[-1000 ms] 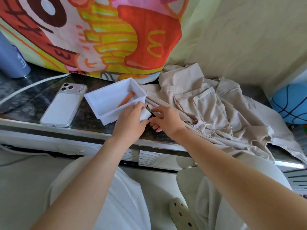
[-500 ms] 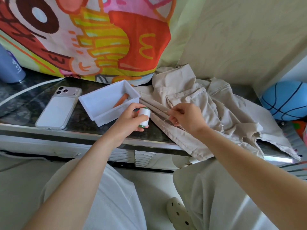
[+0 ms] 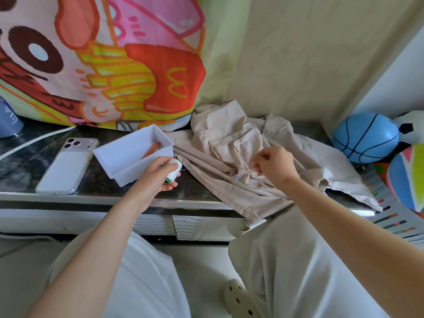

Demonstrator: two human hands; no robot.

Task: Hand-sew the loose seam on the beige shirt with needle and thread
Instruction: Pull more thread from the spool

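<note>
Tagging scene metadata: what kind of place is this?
Probably a home, not a workshop. A cartoon-print blanket hangs behind a dark stone ledge, a blue toy basketball sits at the right, and a phone lies on the ledge with the beige shirt.

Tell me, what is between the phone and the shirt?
A white tray sits between the phone and the shirt, with an orange thing inside it. The head view shows this.
</note>
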